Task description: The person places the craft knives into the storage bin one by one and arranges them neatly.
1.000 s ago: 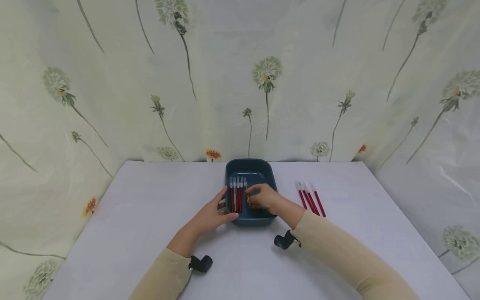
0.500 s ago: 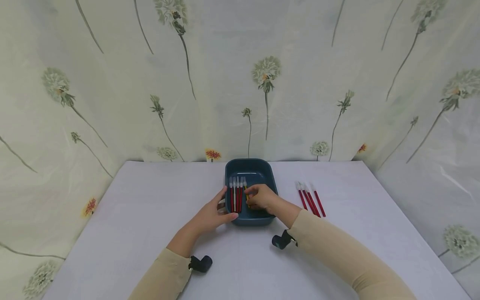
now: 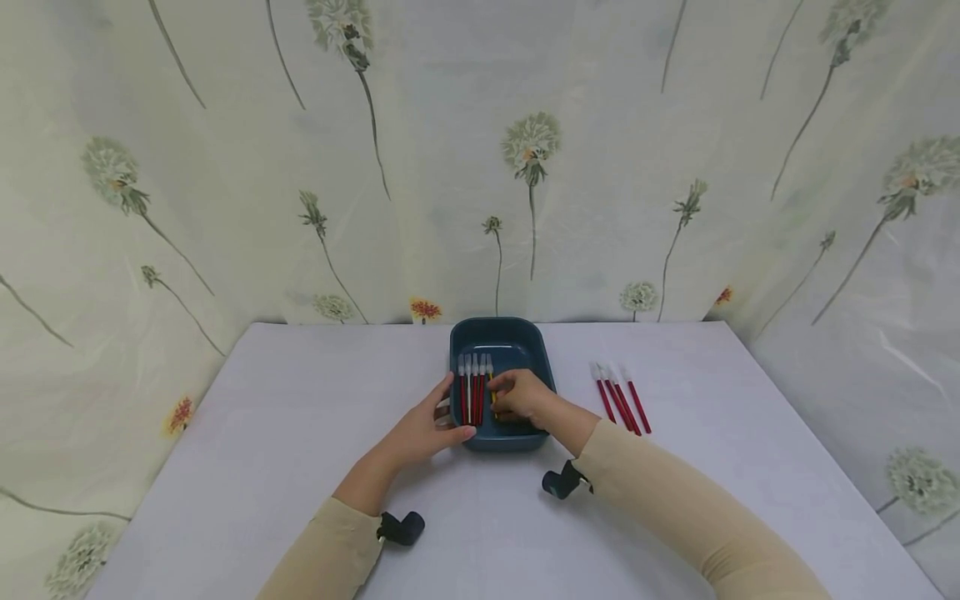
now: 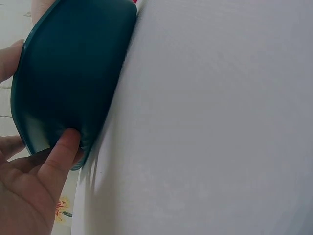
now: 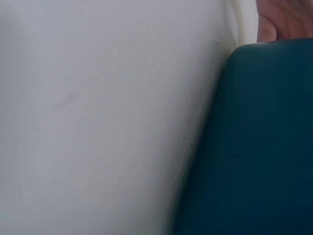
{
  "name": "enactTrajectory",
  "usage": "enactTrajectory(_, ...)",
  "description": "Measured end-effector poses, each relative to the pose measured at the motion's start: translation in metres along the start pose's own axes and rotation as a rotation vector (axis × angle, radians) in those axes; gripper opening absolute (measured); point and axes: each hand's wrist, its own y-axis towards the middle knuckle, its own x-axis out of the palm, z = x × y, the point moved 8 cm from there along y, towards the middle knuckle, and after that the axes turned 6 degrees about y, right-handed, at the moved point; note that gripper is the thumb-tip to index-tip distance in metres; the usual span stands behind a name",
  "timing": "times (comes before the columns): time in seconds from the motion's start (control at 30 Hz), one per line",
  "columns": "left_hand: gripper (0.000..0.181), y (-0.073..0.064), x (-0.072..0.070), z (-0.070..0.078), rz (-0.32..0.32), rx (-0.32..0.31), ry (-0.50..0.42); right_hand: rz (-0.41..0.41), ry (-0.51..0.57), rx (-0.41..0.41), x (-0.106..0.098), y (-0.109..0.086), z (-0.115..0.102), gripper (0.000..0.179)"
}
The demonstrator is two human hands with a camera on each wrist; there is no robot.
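A dark teal rectangular tray (image 3: 504, 445) stands at the table's far side. My left hand (image 3: 422, 431) holds its near left corner, thumb over the front rim, fingers along the outer wall; the left wrist view shows a fingertip against that wall (image 4: 73, 73). Over the tray, my right hand (image 3: 525, 397) pinches a slim yellow pen-shaped stick (image 3: 491, 372) with a clear cap, its lower end partly hidden by the fingers. Left of it, several similar capped sticks (image 3: 472, 400), mostly red and one pale, lie side by side. The right wrist view shows mainly the tray's outer wall (image 5: 259, 142).
Right of the tray, several red capped sticks (image 3: 621, 402) lie loosely together on the white table (image 3: 480, 517). A flower-printed curtain (image 3: 435, 208) rises behind the table and at both sides.
My right hand and forearm have shifted very slightly left, still with the yellow stick between the fingers. The left hand and the tray stay in place.
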Motion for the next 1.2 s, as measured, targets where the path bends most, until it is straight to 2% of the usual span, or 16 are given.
enactTrajectory(0.37,0.102,0.000,0.000,0.002,0.001,0.005,-0.001,0.003,-0.009,-0.016,-0.003,0.000,0.000,0.037)
enactTrajectory(0.77,0.102,-0.001,0.000,0.002,0.012,0.009,0.023,0.006,-0.007,-0.064,-0.011,-0.004,-0.011,0.035)
enactTrajectory(1.2,0.102,-0.001,0.000,0.002,0.018,-0.005,0.036,-0.008,-0.108,-0.169,-0.034,-0.022,-0.030,0.033)
